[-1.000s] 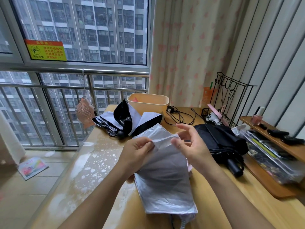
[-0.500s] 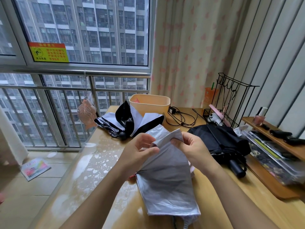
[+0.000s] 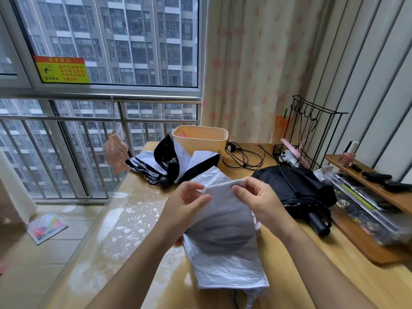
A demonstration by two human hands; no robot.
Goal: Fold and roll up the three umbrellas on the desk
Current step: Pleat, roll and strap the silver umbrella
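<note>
Head view: left hand [image 3: 187, 206] fingers curled, thumb and fingertips pinching left end of folded top edge of silver umbrella [image 3: 225, 253]. Right hand [image 3: 258, 201] thumb and forefinger pinching right end of same edge, other fingers bent behind fabric. Silver umbrella lies on desk [image 3: 133, 230] between forearms. Black-and-white umbrella [image 3: 174, 161] behind it, black umbrella [image 3: 298, 188] to right. Silver umbrella's lower end cut off by frame; pink bit under right wrist unclear.

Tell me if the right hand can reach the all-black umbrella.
Probably yes: the all-black umbrella lies uncovered just beyond the right hand, nothing between them, though that hand is pinching the silver umbrella.
</note>
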